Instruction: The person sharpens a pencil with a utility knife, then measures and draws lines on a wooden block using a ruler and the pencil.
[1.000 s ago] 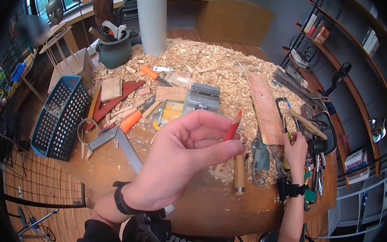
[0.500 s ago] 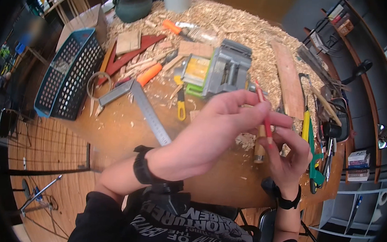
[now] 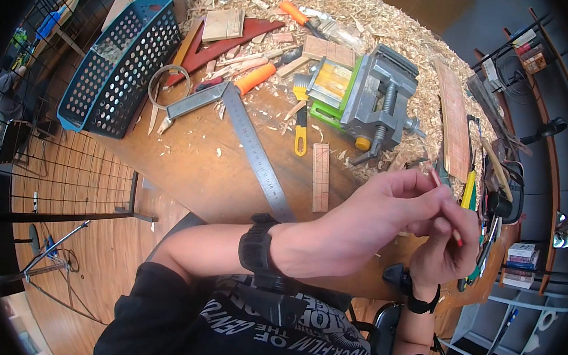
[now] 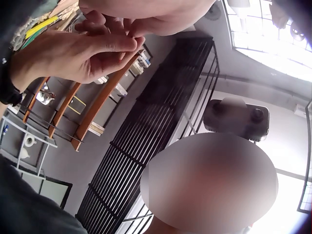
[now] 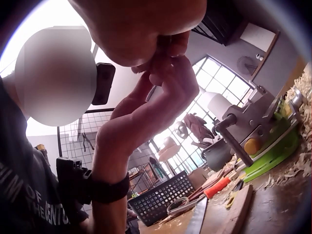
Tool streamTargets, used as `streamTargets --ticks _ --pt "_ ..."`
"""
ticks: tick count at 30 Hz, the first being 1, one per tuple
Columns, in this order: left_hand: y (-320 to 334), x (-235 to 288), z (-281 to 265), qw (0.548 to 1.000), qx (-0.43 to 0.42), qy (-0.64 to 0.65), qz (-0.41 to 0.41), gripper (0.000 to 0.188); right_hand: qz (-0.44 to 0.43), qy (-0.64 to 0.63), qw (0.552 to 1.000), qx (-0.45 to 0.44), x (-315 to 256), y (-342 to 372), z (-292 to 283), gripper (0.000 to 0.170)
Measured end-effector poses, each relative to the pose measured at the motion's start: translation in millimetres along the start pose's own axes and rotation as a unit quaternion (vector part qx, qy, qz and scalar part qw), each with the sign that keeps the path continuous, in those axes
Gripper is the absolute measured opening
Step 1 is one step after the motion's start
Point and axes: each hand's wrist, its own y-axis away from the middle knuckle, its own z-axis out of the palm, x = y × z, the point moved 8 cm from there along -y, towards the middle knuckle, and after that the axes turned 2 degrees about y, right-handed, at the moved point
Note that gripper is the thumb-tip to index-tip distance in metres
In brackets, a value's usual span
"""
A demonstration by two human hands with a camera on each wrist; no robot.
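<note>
Watching remotely, I see the left hand and right hand, each grip narrow, pinching the red pencil over the surface at near right; uneven finger pressure could twist it loose.

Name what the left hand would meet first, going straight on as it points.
Most likely the right hand, just ahead at the red pencil; whether they already touch is unclear.
</note>
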Motion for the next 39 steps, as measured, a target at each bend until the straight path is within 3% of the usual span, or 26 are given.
streamTargets --ticks 2,3,6,7,9,10,11,13,15,17,19,22,24,25,27,31,33,35,39 --pt "6 -5 -10 0.997 0.051 -0.026 -0.042 0.019 0.138 -0.14 0.976 0.092 15 8 -4 0.021" --pt "11 -2 -13 0.997 0.052 -0.025 -0.044 0.019 0.14 -0.14 0.976 0.092 13 7 -3 0.021" --pt "31 14 -40 0.99 0.106 -0.063 -0.067 0.02 0.278 -0.165 0.924 0.204 36 16 -12 0.033" --pt "40 22 -55 0.987 0.142 -0.047 -0.058 0.018 0.278 -0.161 0.924 0.206 38 17 -13 0.033" --pt "53 43 -82 0.973 0.207 -0.095 -0.03 0.014 0.439 -0.28 0.835 0.178 62 39 3 0.032" --pt "60 55 -98 0.96 0.245 -0.137 -0.012 0.013 0.482 -0.305 0.806 0.158 69 47 11 0.029" --pt "63 66 -106 0.951 0.261 -0.164 0.011 0.013 0.486 -0.302 0.805 0.158 71 49 12 0.029" --pt "64 89 -118 0.921 0.268 -0.28 0.04 0.012 0.553 -0.393 0.727 0.101 73 61 36 0.028" --pt "54 95 -126 0.903 0.283 -0.318 0.054 0.012 0.556 -0.405 0.72 0.097 77 70 46 0.023" --pt "43 99 -134 0.884 0.298 -0.354 0.068 0.013 0.501 -0.484 0.717 0.015 70 68 63 0.019" --pt "28 92 -145 0.874 0.29 -0.39 0.0 0.017 0.514 -0.491 0.703 0.012 66 68 71 0.019" --pt "14 91 -151 0.855 0.278 -0.438 -0.015 0.019 0.501 -0.47 0.726 -0.035 63 66 73 0.019" --pt "8 90 -152 0.842 0.28 -0.46 -0.03 0.02 0.521 -0.507 0.683 -0.067 61 71 80 0.016" --pt "4 85 -153 0.844 0.261 -0.465 -0.057 0.019 0.523 -0.507 0.681 -0.07 62 74 82 0.016" --pt "-4 82 -155 0.845 0.246 -0.467 -0.084 0.019 0.562 -0.55 0.614 -0.073 63 85 93 0.014" --pt "-17 75 -153 0.847 0.224 -0.474 -0.084 0.02 0.601 -0.487 0.624 -0.11 60 93 109 0.015" --pt "-18 77 -157 0.841 0.229 -0.486 -0.071 0.025 0.58 -0.441 0.667 -0.153 64 100 116 0.016" --pt "-19 76 -161 0.853 0.192 -0.483 -0.055 0.04 0.575 -0.448 0.666 -0.161 66 102 123 0.016" --pt "-10 77 -173 0.852 0.199 -0.48 -0.056 0.049 0.575 -0.468 0.653 -0.155 73 103 137 0.023"
